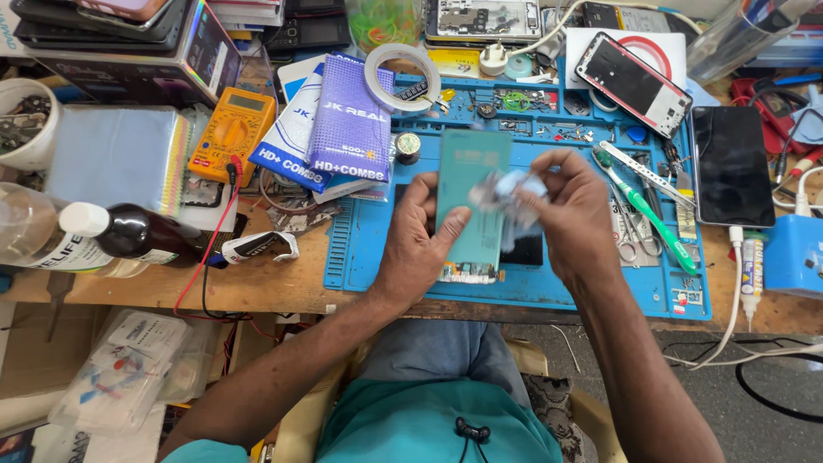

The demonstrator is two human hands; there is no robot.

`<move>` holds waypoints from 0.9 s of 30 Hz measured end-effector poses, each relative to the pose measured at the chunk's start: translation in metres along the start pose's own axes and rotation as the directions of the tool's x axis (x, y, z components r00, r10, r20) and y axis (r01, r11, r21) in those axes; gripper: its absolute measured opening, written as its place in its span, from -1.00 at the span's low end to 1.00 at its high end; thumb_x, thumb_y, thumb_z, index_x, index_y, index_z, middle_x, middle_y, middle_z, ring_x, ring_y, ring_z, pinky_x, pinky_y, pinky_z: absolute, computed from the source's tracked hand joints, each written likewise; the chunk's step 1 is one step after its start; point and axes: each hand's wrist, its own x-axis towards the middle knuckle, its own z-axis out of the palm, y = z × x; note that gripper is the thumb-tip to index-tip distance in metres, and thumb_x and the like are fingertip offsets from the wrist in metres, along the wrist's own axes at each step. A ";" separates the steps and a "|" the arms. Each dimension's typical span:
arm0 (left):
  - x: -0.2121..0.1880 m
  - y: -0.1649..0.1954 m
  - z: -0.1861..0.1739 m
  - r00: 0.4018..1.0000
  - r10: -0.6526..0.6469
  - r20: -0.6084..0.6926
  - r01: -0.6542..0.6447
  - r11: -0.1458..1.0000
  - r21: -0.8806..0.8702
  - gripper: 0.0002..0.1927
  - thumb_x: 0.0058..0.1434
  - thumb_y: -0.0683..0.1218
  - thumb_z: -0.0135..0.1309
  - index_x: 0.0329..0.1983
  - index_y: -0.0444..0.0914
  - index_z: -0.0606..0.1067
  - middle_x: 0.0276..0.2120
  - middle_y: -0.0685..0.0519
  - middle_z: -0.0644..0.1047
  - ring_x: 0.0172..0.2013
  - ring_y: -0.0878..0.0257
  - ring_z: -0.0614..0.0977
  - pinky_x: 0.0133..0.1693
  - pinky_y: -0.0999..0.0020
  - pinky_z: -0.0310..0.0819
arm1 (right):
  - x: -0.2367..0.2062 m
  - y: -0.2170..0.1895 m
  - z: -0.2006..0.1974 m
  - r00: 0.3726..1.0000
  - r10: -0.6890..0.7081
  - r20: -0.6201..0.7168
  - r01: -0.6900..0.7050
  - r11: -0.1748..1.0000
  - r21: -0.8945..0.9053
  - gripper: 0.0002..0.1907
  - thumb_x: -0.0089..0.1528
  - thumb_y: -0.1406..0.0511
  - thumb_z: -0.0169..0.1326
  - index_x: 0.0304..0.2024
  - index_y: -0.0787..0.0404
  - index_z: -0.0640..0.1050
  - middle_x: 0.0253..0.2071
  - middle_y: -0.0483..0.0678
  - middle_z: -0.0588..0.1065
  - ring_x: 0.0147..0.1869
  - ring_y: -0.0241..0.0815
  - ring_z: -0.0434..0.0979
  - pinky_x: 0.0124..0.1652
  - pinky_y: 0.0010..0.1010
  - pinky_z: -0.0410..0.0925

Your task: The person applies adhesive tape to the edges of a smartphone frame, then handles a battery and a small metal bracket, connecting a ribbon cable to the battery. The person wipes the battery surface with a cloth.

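Up left, parts-filled white cup [26, 129]

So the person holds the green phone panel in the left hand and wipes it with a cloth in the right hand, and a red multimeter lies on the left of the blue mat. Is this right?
Nearly. The head view shows the multimeter is yellow-orange, not red. The rest holds: the left hand holds the green phone panel, the right hand presses a crumpled cloth on it, and the multimeter lies left of the blue mat.
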 end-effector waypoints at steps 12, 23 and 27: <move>0.003 -0.003 -0.002 0.997 -0.030 -0.069 0.016 0.981 -0.193 -0.63 0.39 -0.23 0.06 0.22 -0.34 0.31 -0.13 0.01 0.61 -0.16 0.42 0.61 -0.12 0.48 0.59 | 0.016 -0.013 0.011 0.999 0.040 0.011 -0.039 0.993 -0.109 -0.58 0.14 0.54 0.23 -0.01 0.22 0.42 -0.15 -0.02 0.58 -0.13 -0.26 0.65 -0.19 -0.46 0.51; 0.003 -0.011 0.000 0.977 -0.208 0.053 0.204 0.829 -0.520 -0.51 0.37 -0.13 0.07 0.32 -0.31 0.27 0.02 -0.07 0.56 -0.04 0.22 0.64 -0.03 0.25 0.63 | 0.026 -0.029 -0.024 0.901 -0.393 -0.185 0.339 0.902 -0.269 -0.74 0.35 0.53 0.21 0.08 0.36 0.52 -0.12 -0.02 0.56 -0.06 -0.34 0.57 -0.08 -0.55 0.43; -0.006 -0.007 -0.006 0.930 -0.006 0.367 0.341 0.380 -0.860 -0.26 0.51 0.31 -0.17 0.54 -0.24 0.14 0.33 -0.16 0.40 0.16 -0.08 0.59 0.02 0.03 0.61 | -0.038 -0.031 -0.006 0.927 -0.368 -0.068 0.240 0.723 -0.648 -0.75 0.32 0.51 0.23 0.05 0.30 0.62 -0.03 0.03 0.62 -0.18 -0.30 0.54 -0.23 -0.53 0.37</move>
